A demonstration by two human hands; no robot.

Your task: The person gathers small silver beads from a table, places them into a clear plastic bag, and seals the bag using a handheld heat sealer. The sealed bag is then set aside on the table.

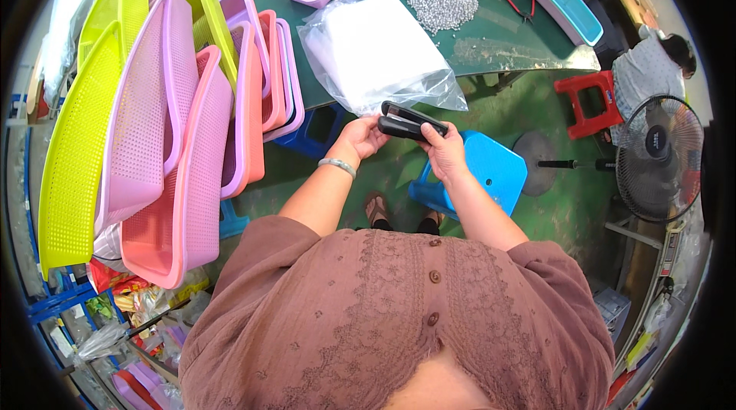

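Note:
In front of my body, over the gap before the table, I hold a black stapler (410, 123). My right hand (445, 151) wraps its right end, with the thumb on top. My left hand (362, 138) is at the other end, fingers curled together against the stapler's tip, where its two arms stand slightly apart. Whether a small piece sits between the left fingertips is hidden. Just beyond, a clear plastic bag with a stack of white sheets (376, 42) lies on the green table (506, 54), overhanging its near edge.
Nested plastic baskets (146, 96) in lime, pink and purple rise at my left. On the table are a pile of small silvery pieces (442, 5), red-handled pliers (517, 5) and a teal basket (567, 8). A blue stool (491, 172), a fan (659, 157) and a seated person (648, 77) are to the right.

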